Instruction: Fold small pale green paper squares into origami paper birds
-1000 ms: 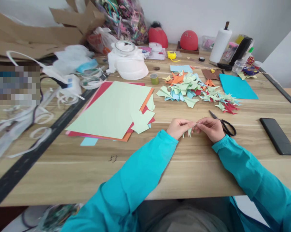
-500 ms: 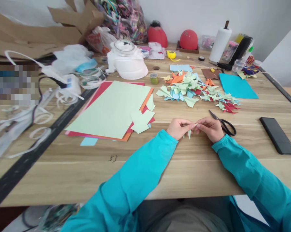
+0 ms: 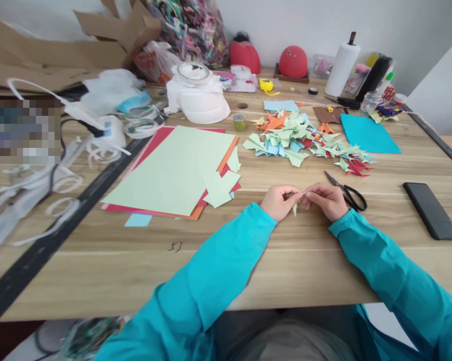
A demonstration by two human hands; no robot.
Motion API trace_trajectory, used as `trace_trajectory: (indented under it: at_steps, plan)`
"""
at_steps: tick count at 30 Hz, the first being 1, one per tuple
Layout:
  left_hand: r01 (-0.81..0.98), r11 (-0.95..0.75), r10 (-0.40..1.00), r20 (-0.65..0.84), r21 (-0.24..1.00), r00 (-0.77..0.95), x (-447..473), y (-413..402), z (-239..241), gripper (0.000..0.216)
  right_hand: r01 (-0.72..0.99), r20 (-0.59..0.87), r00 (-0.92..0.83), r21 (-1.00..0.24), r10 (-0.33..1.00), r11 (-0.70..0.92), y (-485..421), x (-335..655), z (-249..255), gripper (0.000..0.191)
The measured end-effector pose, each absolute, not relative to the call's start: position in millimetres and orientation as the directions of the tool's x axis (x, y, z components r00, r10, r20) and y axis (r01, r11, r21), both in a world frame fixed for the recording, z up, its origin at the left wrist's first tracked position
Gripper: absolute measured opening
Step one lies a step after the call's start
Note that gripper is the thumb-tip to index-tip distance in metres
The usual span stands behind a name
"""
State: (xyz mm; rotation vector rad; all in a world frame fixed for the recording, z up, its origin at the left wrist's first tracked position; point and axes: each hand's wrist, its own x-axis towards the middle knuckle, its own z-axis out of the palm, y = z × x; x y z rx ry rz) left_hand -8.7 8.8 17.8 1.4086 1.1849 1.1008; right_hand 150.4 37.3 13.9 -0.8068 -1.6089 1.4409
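Note:
A small folded piece of pale green paper is pinched between both hands above the table, one pointed end hanging down. My left hand is closed on its left side, thumb against the fingers. Facing it, my right hand grips the other side between thumb and forefinger. Most of the folded paper is hidden by the fingers. Black-handled scissors lie just beyond and beside my right hand. Behind the hands is a heap of folded paper cranes in green, blue, orange and red.
Stacked coloured sheets lie to the left, with cut green pieces at their corner. A black phone rests at the right. Bright blue paper and a green-yellow round container are farther back. White straps and cables clutter the left.
My left hand has shifted very slightly right, and less of the folded paper shows beneath its fingers. Everything else on the table stays put.

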Motion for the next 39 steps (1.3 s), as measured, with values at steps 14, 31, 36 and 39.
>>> trace_trajectory:
  at_steps: [14,31,36,39]
  plan:
    - [0.162,-0.072,0.993,0.055,0.984,0.104,-9,9,17,0.019,-0.022,0.159,-0.467,-0.986,0.870,0.168,36,151,16,0.020]
    - [0.455,-0.513,0.848,0.513,0.728,0.135,-12,8,16,0.019,0.052,0.225,-0.427,-0.961,0.876,0.272,37,151,16,0.023]
    - [0.651,-0.643,0.705,0.644,0.403,0.298,-20,10,13,0.025,0.282,0.496,-0.460,-0.705,0.737,0.650,38,154,16,0.022]
    - [0.731,-0.654,0.657,0.624,0.195,0.423,-21,10,11,0.029,0.344,0.587,-0.530,-0.511,0.612,0.788,38,154,14,0.019]
